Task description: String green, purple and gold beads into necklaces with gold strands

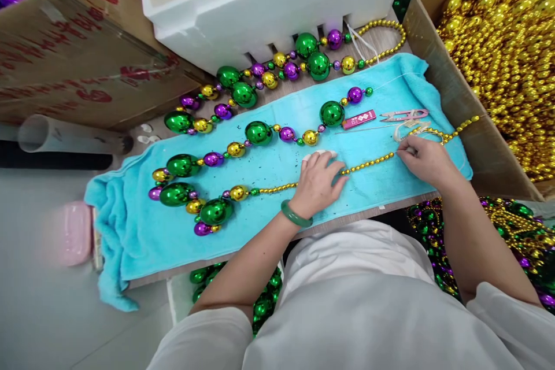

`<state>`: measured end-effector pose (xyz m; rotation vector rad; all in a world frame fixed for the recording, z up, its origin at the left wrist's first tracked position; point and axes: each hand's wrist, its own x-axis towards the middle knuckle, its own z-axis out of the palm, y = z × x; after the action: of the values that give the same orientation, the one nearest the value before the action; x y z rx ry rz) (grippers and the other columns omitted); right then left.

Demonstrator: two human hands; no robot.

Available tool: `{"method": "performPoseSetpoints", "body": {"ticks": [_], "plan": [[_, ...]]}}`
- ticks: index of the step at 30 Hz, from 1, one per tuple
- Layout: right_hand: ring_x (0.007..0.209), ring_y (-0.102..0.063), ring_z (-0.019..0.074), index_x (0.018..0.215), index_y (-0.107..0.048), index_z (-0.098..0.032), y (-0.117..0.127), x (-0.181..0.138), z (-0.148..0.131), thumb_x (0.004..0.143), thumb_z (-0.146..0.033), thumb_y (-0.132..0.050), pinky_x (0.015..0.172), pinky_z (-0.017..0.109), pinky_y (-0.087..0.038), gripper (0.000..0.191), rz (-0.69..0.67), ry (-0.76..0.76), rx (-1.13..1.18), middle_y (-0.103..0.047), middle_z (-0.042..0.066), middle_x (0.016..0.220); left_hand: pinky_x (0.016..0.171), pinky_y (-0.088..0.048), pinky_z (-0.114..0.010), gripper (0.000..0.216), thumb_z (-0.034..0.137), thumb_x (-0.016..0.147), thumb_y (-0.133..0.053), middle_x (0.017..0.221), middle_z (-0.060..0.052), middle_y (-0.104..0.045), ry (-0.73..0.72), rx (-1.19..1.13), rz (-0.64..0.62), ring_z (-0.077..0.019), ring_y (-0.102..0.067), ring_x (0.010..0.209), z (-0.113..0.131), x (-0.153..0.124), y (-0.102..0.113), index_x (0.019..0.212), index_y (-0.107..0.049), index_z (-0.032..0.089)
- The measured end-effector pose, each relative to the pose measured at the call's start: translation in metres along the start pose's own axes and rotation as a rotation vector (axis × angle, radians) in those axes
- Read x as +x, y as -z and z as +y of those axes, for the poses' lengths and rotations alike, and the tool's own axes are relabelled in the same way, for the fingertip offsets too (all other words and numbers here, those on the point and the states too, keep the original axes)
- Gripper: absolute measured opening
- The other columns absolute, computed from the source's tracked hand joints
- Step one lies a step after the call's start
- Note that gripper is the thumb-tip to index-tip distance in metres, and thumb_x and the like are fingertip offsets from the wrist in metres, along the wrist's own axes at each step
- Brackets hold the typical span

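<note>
My left hand (318,182) rests palm down on the turquoise towel (277,208), fingers together over a strand of small gold beads (368,165); a green bangle circles its wrist. My right hand (427,159) pinches the same gold strand further right. That strand runs left into a long string of big green, purple and gold balls (217,156) looped across the towel.
A white foam box (269,6) of mixed beads stands behind the towel. On the right is a cardboard box of gold beads (507,52). Pink snips (403,114) and a pink tag (359,119) lie on the towel. Cardboard lies at the left, more beads below.
</note>
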<state>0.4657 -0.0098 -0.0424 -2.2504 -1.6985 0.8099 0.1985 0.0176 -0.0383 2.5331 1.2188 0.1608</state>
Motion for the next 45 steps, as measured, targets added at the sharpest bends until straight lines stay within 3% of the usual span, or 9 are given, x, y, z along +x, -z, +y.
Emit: {"method": "performPoseSetpoints", "body": {"ticks": [7,13,19,26,32,45], "plan": [[0.066,-0.054,0.0172,0.081,-0.062,-0.022,0.0,0.0,0.0,0.077,-0.03,-0.05,0.059,0.027,-0.034,0.014,0.001,0.002,0.006,-0.065,0.002,0.074,0.097,-0.034,-0.046,0.019,0.032,0.088,-0.05,0.122,-0.008,-0.057,0.005,0.013,0.002,-0.0268,-0.046,0.114,0.002,0.005,-0.002,0.094,-0.065,0.022],[0.067,-0.055,0.0179,0.079,-0.062,-0.022,0.0,0.001,-0.001,0.078,-0.03,-0.051,0.059,0.027,-0.034,0.013,0.011,0.012,0.013,-0.065,0.002,0.074,0.098,-0.035,-0.045,0.026,0.038,0.087,-0.051,0.122,-0.01,-0.056,-0.015,-0.021,0.038,-0.0273,-0.045,0.117,0.008,0.011,-0.002,0.104,-0.063,0.021],[0.065,-0.054,0.0175,0.08,-0.062,-0.023,-0.001,0.001,0.001,0.078,-0.031,-0.05,0.058,0.026,-0.033,0.014,0.011,0.012,0.021,-0.065,0.002,0.074,0.097,-0.035,-0.044,0.023,0.036,0.089,-0.048,0.123,-0.009,-0.056,-0.049,-0.026,0.045,-0.0271,-0.044,0.117,0.022,0.024,-0.012,0.097,-0.065,0.022],[0.068,-0.055,0.0178,0.08,-0.062,-0.022,-0.001,0.003,0.003,0.078,-0.03,-0.05,0.058,0.026,-0.032,0.014,0.019,0.025,0.023,-0.066,0.002,0.075,0.096,-0.036,-0.045,0.021,0.033,0.088,-0.05,0.122,-0.01,-0.056,-0.01,0.01,0.024,-0.0278,-0.045,0.114,0.014,0.017,-0.004,0.096,-0.064,0.021],[0.067,-0.054,0.0178,0.081,-0.063,-0.023,0.0,0.002,0.0,0.078,-0.029,-0.05,0.058,0.026,-0.032,0.015,0.021,0.027,0.03,-0.066,0.002,0.074,0.095,-0.036,-0.044,0.028,0.041,0.087,-0.051,0.123,-0.009,-0.054,-0.033,-0.026,0.032,-0.0281,-0.043,0.116,0.028,0.034,-0.012,0.103,-0.063,0.022],[0.069,-0.054,0.0178,0.084,-0.065,-0.023,0.0,0.004,0.004,0.079,-0.028,-0.05,0.058,0.026,-0.031,0.016,0.024,0.041,0.029,-0.068,0.003,0.08,0.094,-0.038,-0.046,0.019,0.033,0.086,-0.053,0.122,-0.009,-0.055,-0.037,0.031,-0.006,-0.029,-0.045,0.113,0.035,0.043,-0.011,0.096,-0.063,0.021]]}}
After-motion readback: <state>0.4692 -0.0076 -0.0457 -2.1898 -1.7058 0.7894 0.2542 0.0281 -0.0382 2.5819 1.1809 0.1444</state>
